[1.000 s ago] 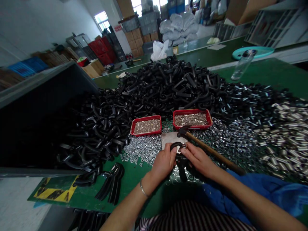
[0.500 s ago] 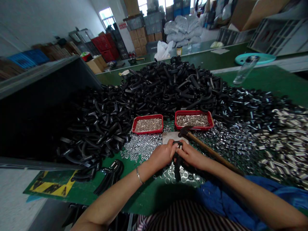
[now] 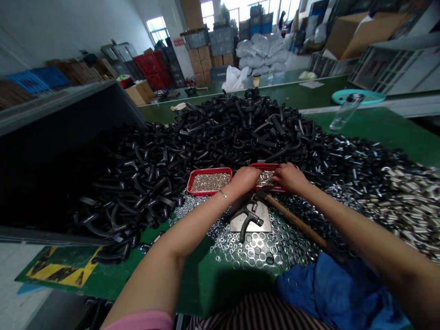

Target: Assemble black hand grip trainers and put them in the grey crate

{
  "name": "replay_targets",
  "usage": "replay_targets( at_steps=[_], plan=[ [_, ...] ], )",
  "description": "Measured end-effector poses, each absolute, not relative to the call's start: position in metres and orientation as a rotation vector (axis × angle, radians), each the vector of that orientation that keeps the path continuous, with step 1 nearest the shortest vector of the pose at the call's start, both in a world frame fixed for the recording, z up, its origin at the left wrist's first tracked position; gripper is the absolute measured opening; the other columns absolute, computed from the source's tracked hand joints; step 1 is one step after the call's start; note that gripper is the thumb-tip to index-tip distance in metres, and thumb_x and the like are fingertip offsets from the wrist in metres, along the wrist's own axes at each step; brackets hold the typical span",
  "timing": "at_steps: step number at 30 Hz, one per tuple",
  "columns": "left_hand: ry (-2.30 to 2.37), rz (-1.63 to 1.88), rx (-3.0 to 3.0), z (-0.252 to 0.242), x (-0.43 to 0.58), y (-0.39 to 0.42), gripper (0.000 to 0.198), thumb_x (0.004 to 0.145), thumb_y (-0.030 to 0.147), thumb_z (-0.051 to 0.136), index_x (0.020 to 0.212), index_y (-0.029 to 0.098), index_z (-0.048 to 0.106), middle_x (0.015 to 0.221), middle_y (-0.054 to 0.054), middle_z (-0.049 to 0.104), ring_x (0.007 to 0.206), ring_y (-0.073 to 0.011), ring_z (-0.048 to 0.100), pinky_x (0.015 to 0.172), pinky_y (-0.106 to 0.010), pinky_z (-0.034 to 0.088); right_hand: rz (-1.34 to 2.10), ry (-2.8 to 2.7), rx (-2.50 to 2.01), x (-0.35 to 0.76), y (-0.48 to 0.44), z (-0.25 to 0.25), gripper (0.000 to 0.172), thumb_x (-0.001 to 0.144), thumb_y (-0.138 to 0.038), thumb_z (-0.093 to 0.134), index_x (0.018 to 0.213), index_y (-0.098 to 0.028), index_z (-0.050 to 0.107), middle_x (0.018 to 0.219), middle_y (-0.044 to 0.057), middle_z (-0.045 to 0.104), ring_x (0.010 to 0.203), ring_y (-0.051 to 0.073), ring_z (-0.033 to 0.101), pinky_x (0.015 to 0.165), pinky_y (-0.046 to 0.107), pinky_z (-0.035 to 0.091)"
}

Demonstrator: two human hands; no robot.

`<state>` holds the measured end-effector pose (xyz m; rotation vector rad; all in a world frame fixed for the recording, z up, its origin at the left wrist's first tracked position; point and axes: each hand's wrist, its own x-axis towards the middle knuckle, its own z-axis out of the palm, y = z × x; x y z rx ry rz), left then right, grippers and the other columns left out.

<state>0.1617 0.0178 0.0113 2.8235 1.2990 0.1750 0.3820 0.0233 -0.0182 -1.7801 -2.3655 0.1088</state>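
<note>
Both hands reach into the right red tray, which holds small metal pins. At its left end is my left hand, fingers bent together over the pins, the tips hidden. From the right comes my right hand, its fingers closed down among the pins; what they pinch is too small to tell. Nearer me, a black curved plastic handle with a metal piece in it lies on a flat metal plate. A hammer with a wooden handle rests just right of the plate.
Another red tray with small metal parts stands to the left. Behind is a heap of black handles, beside a grey bin. Metal rings lie in front, metal sleeves at right, near a blue cloth.
Both hands have moved forward from above the plate to the right red tray. The black handle they held now lies on the plate, let go.
</note>
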Motion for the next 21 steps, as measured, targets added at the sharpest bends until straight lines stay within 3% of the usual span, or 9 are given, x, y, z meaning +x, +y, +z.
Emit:
replay_targets(
  at_steps=[5,9,13,17,21],
  plan=[
    [1.274,0.054,2.849,-0.008,0.194,0.054,0.021,0.089,0.009,0.052,0.094,0.012,0.072,0.1,-0.015,0.072,0.108,-0.0282,0.059,0.103,-0.05,0.036,0.128,-2.381,-1.757,0.364,0.031,-0.026,0.011,0.086,-0.019,0.063,0.086,-0.015,0.074,0.103,0.018,0.068,0.098,0.029,0.058,0.079,0.037,0.049],
    [1.296,0.082,2.839,-0.024,0.192,0.052,0.026,0.092,0.008,0.045,0.099,0.009,0.071,0.103,-0.017,0.07,0.112,-0.0305,0.055,0.104,-0.054,0.032,0.174,-2.31,-1.73,0.37,0.03,-0.035,0.018,0.091,-0.022,0.057,0.091,-0.014,0.073,0.105,0.018,0.067,0.104,0.03,0.058,0.083,0.036,0.047],
    [1.305,0.245,2.869,-0.025,0.19,0.046,0.025,0.096,0.012,0.043,0.101,0.009,0.067,0.103,-0.015,0.067,0.108,-0.0305,0.054,0.1,-0.05,0.033,0.237,-2.196,-1.699,0.377,0.033,-0.044,0.022,0.094,-0.022,0.05,0.101,-0.014,0.07,0.104,0.015,0.068,0.096,0.025,0.061,0.085,0.034,0.046],
    [1.374,0.381,2.84,-0.016,0.191,0.041,0.026,0.098,0.011,0.039,0.105,0.009,0.064,0.105,-0.016,0.066,0.107,-0.028,0.055,0.099,-0.045,0.034,0.309,-2.14,-1.645,0.378,0.036,-0.046,0.016,0.09,-0.019,0.055,0.094,-0.014,0.07,0.098,0.012,0.071,0.091,0.023,0.063,0.085,0.032,0.046],
    [1.428,0.758,2.461,-0.011,0.167,0.011,0.02,0.094,0.014,0.052,0.111,0.016,0.064,0.107,-0.009,0.069,0.105,-0.0234,0.059,0.097,-0.038,0.039,0.355,-2.098,-1.601,0.378,0.035,-0.044,0.015,0.088,-0.017,0.057,0.096,-0.015,0.069,0.1,0.01,0.072,0.091,0.021,0.063,0.084,0.031,0.046]
  ],
)
